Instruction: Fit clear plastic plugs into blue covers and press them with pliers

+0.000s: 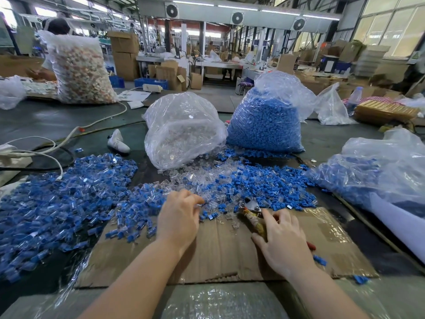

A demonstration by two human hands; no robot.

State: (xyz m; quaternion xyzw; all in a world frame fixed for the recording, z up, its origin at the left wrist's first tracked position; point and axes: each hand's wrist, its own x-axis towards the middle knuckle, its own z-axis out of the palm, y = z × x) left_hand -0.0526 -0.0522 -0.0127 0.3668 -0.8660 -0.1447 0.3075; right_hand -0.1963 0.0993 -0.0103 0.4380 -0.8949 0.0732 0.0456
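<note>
Loose blue covers [264, 185] and clear plastic plugs [197, 178] lie mixed in a heap across the middle of the table. My left hand [178, 217] reaches into the heap's near edge, its fingertips curled down among the pieces; what they hold is hidden. My right hand [282, 238] rests over the handles of the pliers [251, 207], which lie on a flat sheet of cardboard [218, 254] with their metal jaws pointing at the heap. The fingers lie spread over the handles, not closed round them.
A large pile of blue-and-clear pieces [53, 199] fills the left. Behind stand a bag of clear plugs [184, 130] and a bag of blue covers [264, 120]. Another bag [379, 166] lies at right. White cables [34, 153] run at far left. A person sits at back left.
</note>
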